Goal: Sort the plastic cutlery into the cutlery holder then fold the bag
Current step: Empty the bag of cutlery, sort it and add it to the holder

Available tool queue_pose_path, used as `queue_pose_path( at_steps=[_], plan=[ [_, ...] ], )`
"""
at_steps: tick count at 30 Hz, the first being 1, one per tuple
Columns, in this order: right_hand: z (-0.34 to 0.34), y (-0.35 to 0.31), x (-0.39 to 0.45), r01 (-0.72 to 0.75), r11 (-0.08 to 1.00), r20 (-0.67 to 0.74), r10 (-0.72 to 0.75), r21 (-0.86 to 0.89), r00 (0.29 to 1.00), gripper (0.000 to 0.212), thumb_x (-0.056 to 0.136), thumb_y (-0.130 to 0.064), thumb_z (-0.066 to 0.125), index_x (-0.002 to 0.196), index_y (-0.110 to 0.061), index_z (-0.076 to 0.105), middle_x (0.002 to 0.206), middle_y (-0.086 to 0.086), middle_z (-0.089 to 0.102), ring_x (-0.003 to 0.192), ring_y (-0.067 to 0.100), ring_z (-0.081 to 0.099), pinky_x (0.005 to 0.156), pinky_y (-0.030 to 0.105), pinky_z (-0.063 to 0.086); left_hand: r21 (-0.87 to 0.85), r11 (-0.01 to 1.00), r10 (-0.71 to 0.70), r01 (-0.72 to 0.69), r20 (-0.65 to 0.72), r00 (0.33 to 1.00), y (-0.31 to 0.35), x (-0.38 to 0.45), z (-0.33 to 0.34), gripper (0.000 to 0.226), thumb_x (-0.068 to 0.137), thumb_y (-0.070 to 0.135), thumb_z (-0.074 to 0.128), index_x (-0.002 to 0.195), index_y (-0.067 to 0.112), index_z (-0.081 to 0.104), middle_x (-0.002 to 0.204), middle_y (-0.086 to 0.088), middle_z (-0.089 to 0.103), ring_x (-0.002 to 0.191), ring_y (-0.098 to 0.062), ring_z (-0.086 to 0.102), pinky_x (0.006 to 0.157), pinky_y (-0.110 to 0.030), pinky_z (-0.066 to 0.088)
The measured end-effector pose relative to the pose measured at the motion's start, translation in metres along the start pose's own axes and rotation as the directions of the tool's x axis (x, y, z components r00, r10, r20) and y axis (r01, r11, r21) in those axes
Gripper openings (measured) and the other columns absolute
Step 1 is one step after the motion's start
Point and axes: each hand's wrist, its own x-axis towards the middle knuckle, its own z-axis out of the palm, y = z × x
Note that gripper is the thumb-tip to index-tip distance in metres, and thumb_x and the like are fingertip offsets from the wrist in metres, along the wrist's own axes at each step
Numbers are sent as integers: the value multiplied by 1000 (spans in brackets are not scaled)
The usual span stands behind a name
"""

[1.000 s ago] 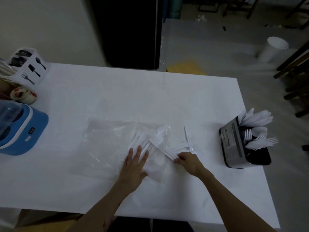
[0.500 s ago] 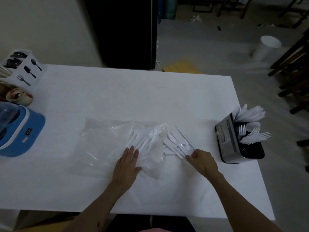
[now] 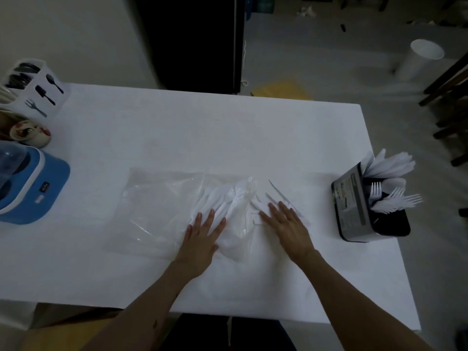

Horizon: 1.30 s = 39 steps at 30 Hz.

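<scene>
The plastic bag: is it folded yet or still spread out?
Spread out: the plastic bag lies flat on the table, cutlery inside.

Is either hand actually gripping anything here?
No. The left hand presses flat on the plastic bag; the right hand lies flat over loose cutlery.
</scene>
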Motion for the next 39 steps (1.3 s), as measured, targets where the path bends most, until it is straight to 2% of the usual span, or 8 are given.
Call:
queue_pose_path(
  at_steps=[4, 8, 13, 19, 23, 28, 33, 39],
  plan=[
    [0, 18, -6, -116, 992, 59, 114, 41, 992, 92, 51, 22, 78, 133, -17, 60, 136, 18, 57, 125, 39, 54, 95, 48, 49, -28, 1000, 0, 0, -1, 1000, -1, -1, 1, 70, 99, 24, 39, 151, 33, -7, 157, 3, -24, 145, -26, -21, 118, -45, -1],
    [-9, 9, 2, -170, 981, -14, 173, 92, 985, 47, 79, -16, 77, 124, -18, 64, 134, 16, 58, 123, 40, 54, 93, 51, 52, -162, 986, 4, -43, -233, 973, -7, -7, -10, 60, 86, 21, 43, 145, 12, 37, 158, -5, 16, 147, -23, 8, 114, -47, 30],
    [-43, -47, 34, -471, 739, 280, 380, 481, 882, 42, 88, -65, 49, 93, -27, 66, 91, -13, 65, 84, 7, 60, 72, 27, 50, -51, 993, -108, 106, -751, 651, -18, -14, -64, 44, 93, 18, 49, 136, 10, 51, 150, -15, 38, 143, -31, 26, 114, -46, 30],
    [-43, -53, 48, -599, 490, 466, 377, 633, 801, 20, 90, -31, 65, 88, -12, 64, 78, 0, 68, 74, 17, 64, 65, 30, 55, -419, 658, -747, 626, -470, 470, -66, -7, -111, 58, 91, 36, 58, 136, 2, 42, 127, -24, 57, 124, -38, 49, 119, -51, 4],
    [-34, -48, 44, -709, 216, 571, 459, 671, 680, 14, 92, -13, 62, 83, -4, 66, 71, 12, 71, 69, 25, 67, 74, 45, 60, -495, 774, -632, 396, -644, 430, -48, -10, -134, 14, 95, 12, 51, 102, 7, 63, 90, -16, 71, 85, -34, 64, 93, -43, 42],
    [-23, -43, 34, -772, -29, 661, 539, 634, 522, 27, 91, -4, 64, 64, -10, 63, 60, 8, 64, 57, 21, 59, 70, 42, 60, -385, 866, -473, 318, -838, 273, -5, -17, -176, 18, 95, 11, 50, 101, 14, 66, 89, -7, 68, 81, -28, 53, 69, -32, 28],
    [-33, -44, 32, -656, -264, 705, 334, 707, 625, 24, 94, 1, 56, 71, -3, 60, 62, 5, 65, 60, 17, 58, 61, 26, 54, -275, 905, -347, 324, -918, 190, 9, -19, -201, 52, 101, 38, 22, 101, 14, 68, 85, -6, 68, 76, -27, 51, 67, -31, 22],
    [-28, -36, 20, -587, -311, 661, 261, 747, 703, 15, 98, 0, 49, 92, 5, 63, 80, 10, 68, 75, 17, 64, 68, 23, 55, -365, 841, -490, 399, -827, 276, -16, -17, -186, 22, 98, 20, 45, 110, 12, 62, 103, -11, 65, 94, -29, 50, 74, -35, 31]
  ],
)
